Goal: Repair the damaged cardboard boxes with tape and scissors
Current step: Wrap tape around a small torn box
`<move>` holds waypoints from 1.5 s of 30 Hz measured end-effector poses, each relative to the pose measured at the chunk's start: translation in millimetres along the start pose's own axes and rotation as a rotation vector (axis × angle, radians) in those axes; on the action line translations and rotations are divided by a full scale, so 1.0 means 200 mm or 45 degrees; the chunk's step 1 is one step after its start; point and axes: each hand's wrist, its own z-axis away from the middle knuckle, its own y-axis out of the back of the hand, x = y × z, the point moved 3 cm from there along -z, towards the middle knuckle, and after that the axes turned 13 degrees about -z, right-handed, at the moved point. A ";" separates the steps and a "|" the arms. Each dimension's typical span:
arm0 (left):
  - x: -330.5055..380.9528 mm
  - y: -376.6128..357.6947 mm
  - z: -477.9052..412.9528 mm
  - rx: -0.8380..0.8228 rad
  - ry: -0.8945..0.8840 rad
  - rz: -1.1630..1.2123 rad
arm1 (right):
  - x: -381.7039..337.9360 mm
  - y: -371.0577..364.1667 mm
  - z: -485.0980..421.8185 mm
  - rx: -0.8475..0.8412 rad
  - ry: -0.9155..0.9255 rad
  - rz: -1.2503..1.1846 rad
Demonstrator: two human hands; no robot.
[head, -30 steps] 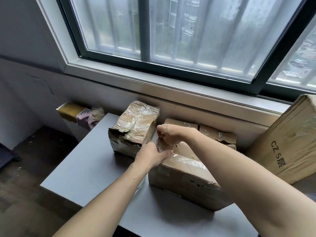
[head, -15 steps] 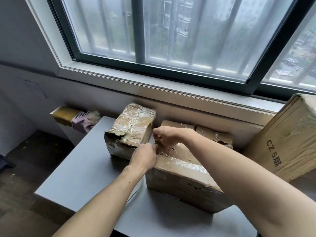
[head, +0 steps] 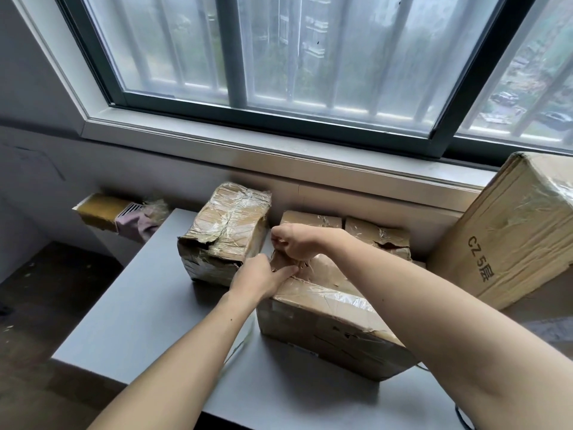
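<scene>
Cardboard box (head: pixel 325 308) sits at 6 o'clock on the table (head: pixel 130 305); right hand (head: pixel 297 246) now pinches clear tape higher, left hand (head: pixel 260 276) presses its torn top edge with straight fingers, so sealing continues.

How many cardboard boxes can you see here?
5: one under both hands, a taped one at its left, two small ones behind by the wall, one large at right. More may be hidden.
</scene>
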 end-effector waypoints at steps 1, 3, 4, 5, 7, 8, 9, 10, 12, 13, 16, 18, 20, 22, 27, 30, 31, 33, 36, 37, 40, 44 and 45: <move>-0.01 0.01 0.00 0.015 -0.012 -0.006 | 0.00 0.00 0.00 0.006 0.000 -0.013; -0.01 0.01 -0.02 0.046 -0.030 -0.031 | 0.00 0.00 0.00 0.010 -0.006 -0.037; -0.02 0.01 -0.03 0.053 -0.036 -0.035 | 0.00 0.00 0.00 0.005 -0.014 -0.043; -0.03 0.01 -0.03 0.057 -0.039 -0.032 | 0.00 0.00 0.00 0.005 -0.018 -0.049; -0.04 0.01 -0.03 0.040 -0.054 -0.022 | 0.00 -0.01 0.00 0.021 -0.020 -0.063; -0.05 0.01 -0.04 0.028 -0.066 -0.024 | -0.01 -0.01 0.00 0.034 -0.019 -0.080; -0.05 0.01 -0.05 0.022 -0.084 -0.027 | -0.01 -0.01 0.01 0.058 -0.008 -0.118; -0.06 0.01 -0.05 0.026 -0.103 -0.036 | 0.00 0.00 0.02 0.096 0.005 -0.182; -0.05 0.03 -0.07 0.063 -0.125 -0.061 | 0.03 0.04 0.08 0.202 0.019 -0.327; -0.03 0.05 -0.07 0.103 -0.126 -0.082 | 0.06 0.06 0.12 0.257 0.004 -0.369; 0.07 0.11 -0.08 0.301 -0.232 -0.211 | 0.15 0.10 0.25 0.377 -0.125 -0.394; 0.19 0.12 -0.08 0.405 -0.454 -0.308 | 0.21 0.09 0.35 0.443 -0.202 -0.423; 0.30 0.09 -0.07 0.353 -0.683 -0.459 | 0.28 0.05 0.47 0.478 -0.254 -0.467; 0.40 0.03 -0.04 0.225 -0.873 -0.589 | 0.35 -0.01 0.60 0.457 -0.295 -0.436; 0.56 -0.12 0.04 -0.075 -1.016 -0.713 | 0.54 -0.13 0.87 0.463 -0.475 -0.228; 0.66 -0.14 0.07 -0.150 -1.043 -0.776 | 0.61 -0.18 0.98 0.498 -0.609 -0.108; 0.69 -0.15 0.08 -0.153 -1.075 -0.788 | 0.63 -0.18 1.01 0.533 -0.647 -0.105; 0.76 -0.18 0.11 -0.159 -1.143 -0.798 | 0.68 -0.18 1.06 0.587 -0.702 -0.135; 0.88 -0.24 0.17 -0.180 -1.232 -0.829 | 0.75 -0.19 1.15 0.704 -0.713 -0.387; 0.92 -0.25 0.19 -0.203 -1.258 -0.858 | 0.76 -0.21 1.18 0.756 -0.697 -0.545; 1.03 -0.30 0.25 -0.310 -1.290 -0.962 | 0.79 -0.26 1.27 0.862 -0.719 -0.862; 1.14 -0.36 0.29 -0.294 -1.338 -1.081 | 0.85 -0.38 1.34 0.759 -0.834 -0.791; 1.16 -0.36 0.31 -0.267 -1.356 -1.101 | 0.87 -0.40 1.35 0.742 -0.846 -0.797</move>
